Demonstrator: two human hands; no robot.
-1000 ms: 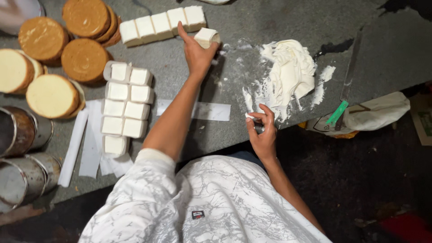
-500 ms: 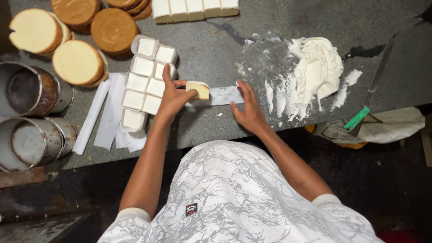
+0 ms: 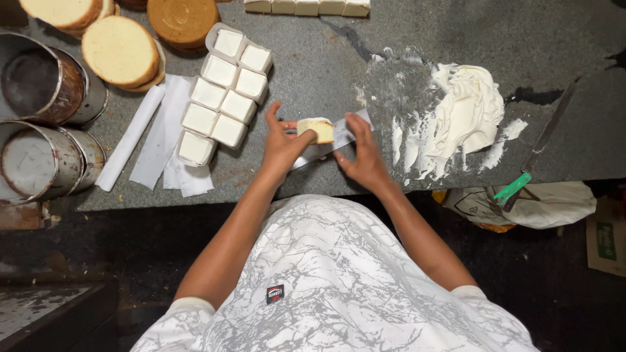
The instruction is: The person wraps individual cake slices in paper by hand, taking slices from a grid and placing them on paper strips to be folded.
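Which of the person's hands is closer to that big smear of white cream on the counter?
The right. The right hand is just beside the white cream, at the end of the paper strip. The left hand is farther off, holding the small cake piece.

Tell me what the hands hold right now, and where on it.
Left hand grips the small cake square by its near end; right hand pinches the paper strip beside it.

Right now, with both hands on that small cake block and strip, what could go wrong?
The strip lies partly under the right hand and could slip or crease as the left hand presses the cake block onto it. The smeared cream lies just beside the right hand; a stray brush could soil the strip.
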